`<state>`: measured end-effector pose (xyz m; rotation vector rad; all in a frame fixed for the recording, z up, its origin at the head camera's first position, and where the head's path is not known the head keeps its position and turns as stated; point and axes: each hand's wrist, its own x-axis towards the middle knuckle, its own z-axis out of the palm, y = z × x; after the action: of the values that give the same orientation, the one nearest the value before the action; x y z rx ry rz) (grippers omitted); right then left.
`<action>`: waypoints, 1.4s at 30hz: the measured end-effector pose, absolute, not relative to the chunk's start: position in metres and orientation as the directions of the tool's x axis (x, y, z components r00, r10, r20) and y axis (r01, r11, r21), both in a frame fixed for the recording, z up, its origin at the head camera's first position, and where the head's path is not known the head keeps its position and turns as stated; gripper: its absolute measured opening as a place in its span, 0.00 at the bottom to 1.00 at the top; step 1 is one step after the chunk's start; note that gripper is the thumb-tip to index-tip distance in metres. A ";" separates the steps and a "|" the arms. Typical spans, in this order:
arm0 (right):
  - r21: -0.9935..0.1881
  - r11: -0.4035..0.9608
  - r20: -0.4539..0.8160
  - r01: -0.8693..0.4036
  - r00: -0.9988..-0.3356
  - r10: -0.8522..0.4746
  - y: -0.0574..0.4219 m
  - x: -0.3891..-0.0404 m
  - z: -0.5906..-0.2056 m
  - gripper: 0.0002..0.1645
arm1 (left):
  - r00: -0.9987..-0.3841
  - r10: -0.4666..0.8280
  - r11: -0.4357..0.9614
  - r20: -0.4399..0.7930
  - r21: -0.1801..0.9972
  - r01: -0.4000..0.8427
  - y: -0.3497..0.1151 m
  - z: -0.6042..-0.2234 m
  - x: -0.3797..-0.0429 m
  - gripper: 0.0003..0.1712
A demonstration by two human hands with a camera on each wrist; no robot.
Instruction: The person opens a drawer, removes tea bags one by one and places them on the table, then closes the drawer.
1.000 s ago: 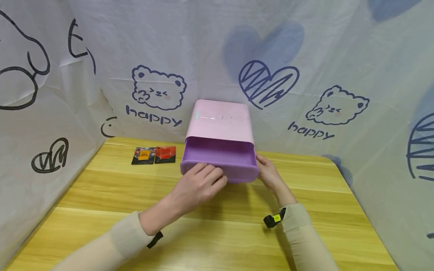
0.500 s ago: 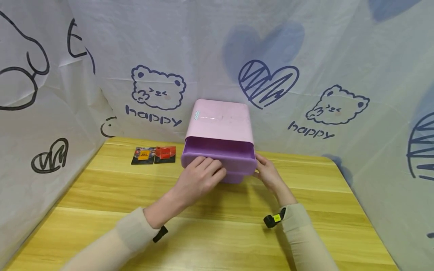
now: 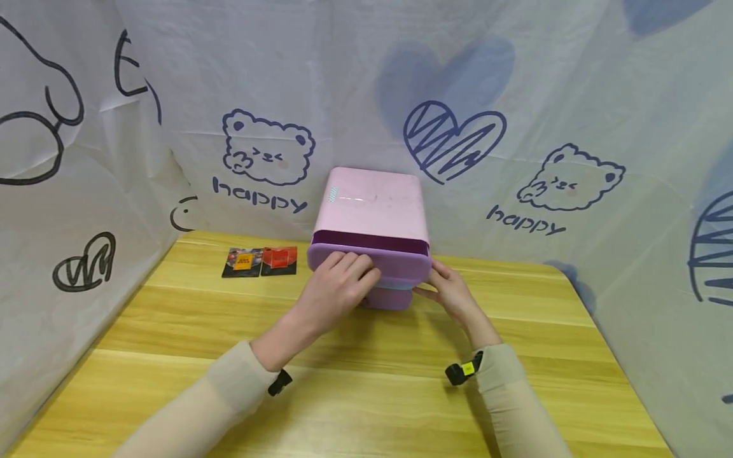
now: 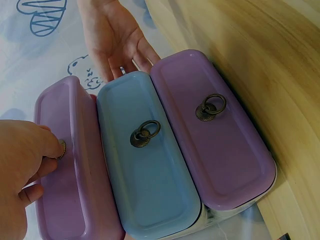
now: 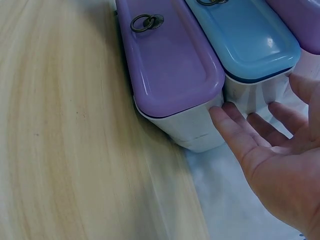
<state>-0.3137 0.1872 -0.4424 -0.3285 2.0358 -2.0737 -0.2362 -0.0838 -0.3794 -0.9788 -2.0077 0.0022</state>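
Note:
A small drawer cabinet [image 3: 375,200] with a pink top stands against the back cloth. Its top purple drawer [image 3: 401,266] is pulled partly out, leaving a narrow gap under the pink top. My left hand [image 3: 339,286] pinches the metal pull [image 4: 62,149] on that drawer's front, fingers curled. Below it, the blue drawer [image 4: 150,160] and the bottom purple drawer [image 4: 215,135] are pushed in, each with a bronze ring pull. My right hand [image 3: 455,296] is at the cabinet's right side, its extended fingertips [image 5: 217,112] against the white side wall.
Two small packets, a yellow-labelled one [image 3: 243,262] and a red one [image 3: 279,261], lie on the wooden table [image 3: 366,394] left of the cabinet. White cloth with drawings [image 3: 263,63] hangs behind and at both sides.
My left hand has moved away from me, and the top purple drawer has slid inward; its wide opening has narrowed. The lower drawer fronts have come into view. My right hand stays nearly still.

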 end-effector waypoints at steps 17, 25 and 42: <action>-1.000 -0.013 0.004 0.000 -0.951 -0.308 0.187 -0.314 -0.442 0.33 | -0.353 0.603 0.723 0.715 -0.303 0.621 -0.079 -0.378 -0.254 0.04; -1.000 -0.020 0.003 0.003 -0.948 -0.318 0.188 -0.313 -0.441 0.33 | -0.357 0.592 0.727 0.723 -0.287 0.624 -0.078 -0.379 -0.263 0.05; -1.000 -0.023 -0.009 0.017 -0.951 -0.308 0.188 -0.313 -0.441 0.34 | -0.402 0.586 0.742 0.704 -0.267 0.614 -0.077 -0.376 -0.272 0.05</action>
<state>-0.3132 0.1884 -0.4408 -0.3093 2.0206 -2.0730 -0.2715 -0.0771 -0.3757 -0.9015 -2.1050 -0.0434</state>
